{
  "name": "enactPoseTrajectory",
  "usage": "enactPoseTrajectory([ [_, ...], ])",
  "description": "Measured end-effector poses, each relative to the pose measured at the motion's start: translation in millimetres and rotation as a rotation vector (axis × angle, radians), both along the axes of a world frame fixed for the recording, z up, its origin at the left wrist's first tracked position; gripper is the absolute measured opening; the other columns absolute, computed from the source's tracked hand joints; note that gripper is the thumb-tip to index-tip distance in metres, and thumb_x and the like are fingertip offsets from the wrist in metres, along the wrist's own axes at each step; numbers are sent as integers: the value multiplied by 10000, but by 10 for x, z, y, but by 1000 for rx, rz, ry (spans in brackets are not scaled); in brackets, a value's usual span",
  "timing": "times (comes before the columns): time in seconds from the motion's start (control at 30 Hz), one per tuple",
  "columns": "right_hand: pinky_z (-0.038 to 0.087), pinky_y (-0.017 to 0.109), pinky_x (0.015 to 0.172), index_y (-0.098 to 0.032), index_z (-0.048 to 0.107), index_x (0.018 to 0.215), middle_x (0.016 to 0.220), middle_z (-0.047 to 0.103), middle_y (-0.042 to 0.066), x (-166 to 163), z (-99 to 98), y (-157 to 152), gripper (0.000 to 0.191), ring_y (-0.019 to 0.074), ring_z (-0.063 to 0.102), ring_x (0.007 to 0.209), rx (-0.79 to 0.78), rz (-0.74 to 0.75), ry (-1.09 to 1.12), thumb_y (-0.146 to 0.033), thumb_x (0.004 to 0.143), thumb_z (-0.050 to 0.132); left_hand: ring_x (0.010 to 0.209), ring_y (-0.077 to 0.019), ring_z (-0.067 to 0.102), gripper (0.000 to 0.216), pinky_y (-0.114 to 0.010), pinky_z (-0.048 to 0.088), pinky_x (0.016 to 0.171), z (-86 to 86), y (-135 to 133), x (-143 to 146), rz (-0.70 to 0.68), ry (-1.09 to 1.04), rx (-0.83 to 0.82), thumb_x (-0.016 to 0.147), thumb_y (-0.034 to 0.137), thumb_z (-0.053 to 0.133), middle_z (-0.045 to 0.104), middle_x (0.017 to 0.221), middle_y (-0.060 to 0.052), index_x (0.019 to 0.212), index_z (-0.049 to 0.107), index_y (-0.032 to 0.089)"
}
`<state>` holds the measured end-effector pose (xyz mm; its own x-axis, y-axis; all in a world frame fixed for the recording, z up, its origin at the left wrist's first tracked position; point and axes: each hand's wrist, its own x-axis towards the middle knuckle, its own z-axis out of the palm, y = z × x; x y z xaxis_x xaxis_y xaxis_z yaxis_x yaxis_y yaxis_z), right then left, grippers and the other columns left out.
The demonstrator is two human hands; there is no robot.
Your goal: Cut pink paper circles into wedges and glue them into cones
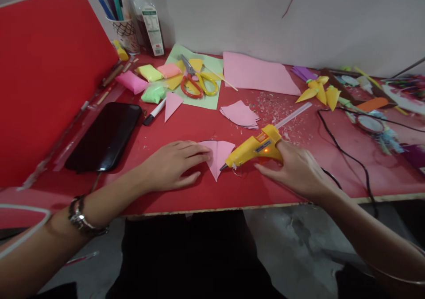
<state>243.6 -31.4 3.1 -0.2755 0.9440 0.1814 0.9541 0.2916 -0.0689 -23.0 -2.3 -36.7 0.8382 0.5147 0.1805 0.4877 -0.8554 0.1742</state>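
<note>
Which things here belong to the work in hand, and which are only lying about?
Belong to the work:
yellow glue gun, in the right hand
pink paper, touched by the left hand
stack of pink cut pieces, probably

Apparently just lying about:
black phone
patterned cup
bottle with a white label

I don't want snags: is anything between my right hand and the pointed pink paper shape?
Yes: the yellow plastic glue gun your right hand holds, its dark nozzle at the pink paper shape, and a thin pale strand beneath the gun. Nothing else visible.
</note>
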Motion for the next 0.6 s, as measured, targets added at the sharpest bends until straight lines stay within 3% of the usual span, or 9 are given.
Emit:
enactPoseTrajectory([
  [0.6, 258, 239, 398, -191, 521, 770, 543, 571, 9, -44, 33, -26, 136, 144, 506, 436, -18, 103, -96, -307, 701, 512, 1061, -231, 511, 341, -386, 408, 921, -27, 14, -2, -1, -21, -15, 841, 285, 388, 557, 1215, -78, 1121, 539, 164],
])
